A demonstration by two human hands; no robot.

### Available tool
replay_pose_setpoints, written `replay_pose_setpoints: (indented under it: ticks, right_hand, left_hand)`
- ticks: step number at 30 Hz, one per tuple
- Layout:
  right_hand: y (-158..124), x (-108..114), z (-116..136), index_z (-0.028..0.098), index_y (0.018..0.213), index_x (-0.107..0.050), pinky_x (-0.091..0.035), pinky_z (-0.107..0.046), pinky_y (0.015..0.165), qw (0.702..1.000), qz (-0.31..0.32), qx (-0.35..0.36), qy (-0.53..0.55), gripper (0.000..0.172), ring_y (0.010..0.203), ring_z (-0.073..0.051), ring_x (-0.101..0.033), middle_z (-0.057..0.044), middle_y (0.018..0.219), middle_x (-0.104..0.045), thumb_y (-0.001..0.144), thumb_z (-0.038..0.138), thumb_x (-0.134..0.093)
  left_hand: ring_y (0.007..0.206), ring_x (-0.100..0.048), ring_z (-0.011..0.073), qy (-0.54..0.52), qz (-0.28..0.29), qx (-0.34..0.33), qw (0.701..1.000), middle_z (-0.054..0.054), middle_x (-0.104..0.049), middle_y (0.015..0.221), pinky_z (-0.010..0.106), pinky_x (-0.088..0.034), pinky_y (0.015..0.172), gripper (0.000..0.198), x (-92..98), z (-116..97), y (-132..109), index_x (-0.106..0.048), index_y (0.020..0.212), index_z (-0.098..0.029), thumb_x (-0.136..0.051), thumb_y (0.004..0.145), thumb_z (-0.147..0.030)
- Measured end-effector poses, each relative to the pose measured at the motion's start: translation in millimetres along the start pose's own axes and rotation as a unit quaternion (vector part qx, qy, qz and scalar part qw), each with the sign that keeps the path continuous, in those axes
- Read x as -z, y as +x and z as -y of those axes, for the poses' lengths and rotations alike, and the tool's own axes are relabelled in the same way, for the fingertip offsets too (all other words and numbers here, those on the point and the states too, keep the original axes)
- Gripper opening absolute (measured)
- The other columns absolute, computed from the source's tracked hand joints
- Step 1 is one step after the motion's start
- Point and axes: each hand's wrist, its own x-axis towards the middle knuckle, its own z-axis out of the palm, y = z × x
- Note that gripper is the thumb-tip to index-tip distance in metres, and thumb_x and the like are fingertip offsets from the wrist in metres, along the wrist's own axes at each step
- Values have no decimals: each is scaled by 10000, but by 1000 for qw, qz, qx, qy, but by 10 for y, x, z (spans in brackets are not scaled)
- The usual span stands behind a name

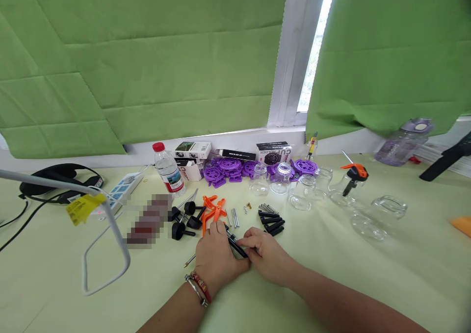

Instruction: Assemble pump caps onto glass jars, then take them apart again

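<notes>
On the table close in front of me, my left hand (217,254) is closed round a slim black tube-shaped part (237,248), thumb toward its near end. The pinched fingers of my right hand (267,254) meet the same part from the right; a small metallic piece shows along it, partly hidden. Just beyond my left fingers lie orange levers (218,209). Black round-headed pieces with stems (178,231) are to their left. Metal pins (235,217), tiny brass pieces (249,205), springs (268,208) and several black tubes (271,221) lie past my hands.
Purple wheel-shaped parts (230,165) and boxes (274,151) line the back. Glass jars (301,192) stand and lie at right, one near an orange-and-black piece (356,173). A water bottle (168,170), white bent stand (119,244), power strip (123,190) and headphones (61,176) occupy the left.
</notes>
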Motion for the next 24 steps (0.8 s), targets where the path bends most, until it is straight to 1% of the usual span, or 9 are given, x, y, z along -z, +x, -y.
replay_pose_setpoints:
  ticks: [5, 8, 13, 15, 18, 20, 22, 24]
  right_hand:
    - [5, -4, 4, 206, 949, -693, -427, -251, 743, 1000, -7, -10, 6, 350, 820, -159, -550, -50, 890, -554, 760, 63, -436]
    - [7, -5, 3, 211, 975, -687, -427, -246, 741, 1000, -5, -2, 5, 374, 817, -155, -552, -48, 906, -556, 745, 54, -437]
    - [6, 5, 18, 197, 959, -682, -426, -240, 713, 1000, 0, 0, -5, 364, 790, -149, -552, -49, 901, -552, 744, 48, -429]
    - [7, 5, 12, 198, 941, -685, -424, -240, 717, 1000, 2, 7, -6, 355, 793, -147, -553, -46, 890, -550, 750, 48, -425]
    - [10, -4, -15, 195, 970, -672, -424, -241, 721, 1000, -8, 2, -10, 358, 800, -148, -553, -48, 901, -551, 750, 49, -430]
    - [15, -12, -35, 189, 942, -676, -421, -242, 725, 1000, -7, 3, -17, 342, 802, -151, -552, -49, 894, -553, 751, 49, -429]
    - [18, -20, -43, 183, 900, -681, -419, -238, 721, 1000, -6, 5, -18, 326, 795, -148, -552, -50, 883, -556, 760, 48, -420]
    - [18, -24, -37, 183, 918, -675, -418, -235, 713, 1000, -14, 1, -18, 331, 787, -146, -550, -49, 879, -557, 757, 43, -421]
  left_hand:
    - [1077, -495, 311, -5, 3, -3, 1000, 164, -476, 1204, 377, -408, 844, 824, 6, 0, 2, -426, 1218, -130, -620, 535, -548]
    - [1079, -496, 308, -7, -2, -6, 1000, 167, -472, 1215, 374, -410, 843, 834, -7, 10, 4, -416, 1222, -129, -618, 531, -549]
    - [1069, -501, 299, -4, -7, -11, 1000, 165, -471, 1215, 367, -415, 831, 844, -31, 28, 7, -401, 1231, -124, -601, 536, -560]
    - [1059, -504, 302, -2, -12, -17, 1000, 166, -478, 1199, 371, -422, 816, 835, -40, 34, 9, -411, 1215, -120, -594, 537, -571]
    - [1053, -508, 310, -1, -20, -20, 1000, 167, -487, 1181, 376, -425, 808, 789, -51, 40, 10, -436, 1175, -127, -587, 544, -576]
    - [1042, -516, 308, -2, -21, -18, 1000, 164, -493, 1173, 375, -424, 810, 768, -55, 40, 8, -440, 1161, -134, -590, 545, -569]
    - [1039, -517, 307, -1, -23, -20, 1000, 164, -490, 1177, 372, -426, 803, 773, -58, 39, 7, -437, 1156, -138, -598, 533, -566]
    - [1039, -515, 309, 1, -27, -21, 999, 163, -486, 1180, 368, -427, 794, 775, -62, 39, 9, -435, 1150, -142, -599, 524, -568]
